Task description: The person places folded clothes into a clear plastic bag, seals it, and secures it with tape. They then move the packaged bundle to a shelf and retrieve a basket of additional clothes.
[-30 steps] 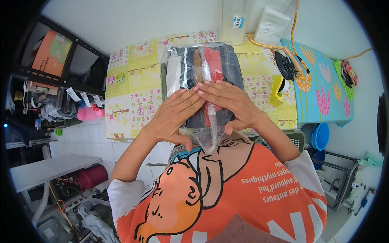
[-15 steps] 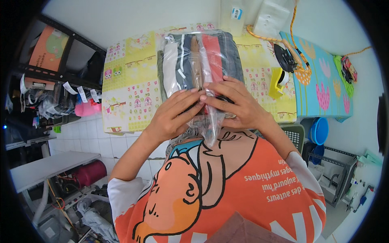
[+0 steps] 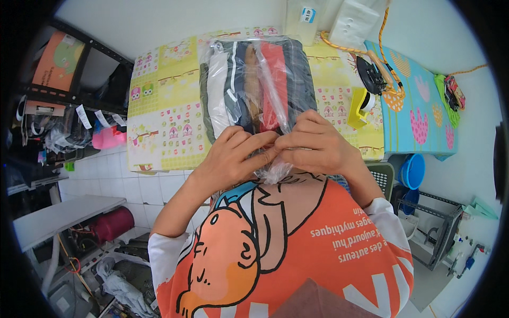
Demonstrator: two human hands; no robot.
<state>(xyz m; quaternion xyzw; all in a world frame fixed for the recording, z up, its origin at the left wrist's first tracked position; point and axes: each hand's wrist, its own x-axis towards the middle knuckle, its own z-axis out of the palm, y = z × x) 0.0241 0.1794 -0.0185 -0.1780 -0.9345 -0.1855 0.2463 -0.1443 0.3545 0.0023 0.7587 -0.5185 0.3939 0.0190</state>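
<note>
A clear plastic bag [image 3: 254, 85] stuffed with folded clothes in white, navy, tan, red and grey lies on the patterned table cover [image 3: 164, 122]. My left hand [image 3: 236, 153] and my right hand [image 3: 313, 146] meet at the bag's near end. Both pinch the gathered plastic of the bag's mouth between fingers and thumbs. A crumpled tuft of plastic sticks out below my fingers.
A yellow tape dispenser [image 3: 360, 106] and a black iron [image 3: 371, 74] sit to the right on the table. Orange rope [image 3: 387, 63] loops near them. White packages [image 3: 328, 21] lie at the far edge. Shelves [image 3: 58, 95] stand at the left, blue tubs [image 3: 413, 172] at the right.
The bag has come down from in front of my face onto the table. My hands have slid from flat on the bag to pinching its near end.
</note>
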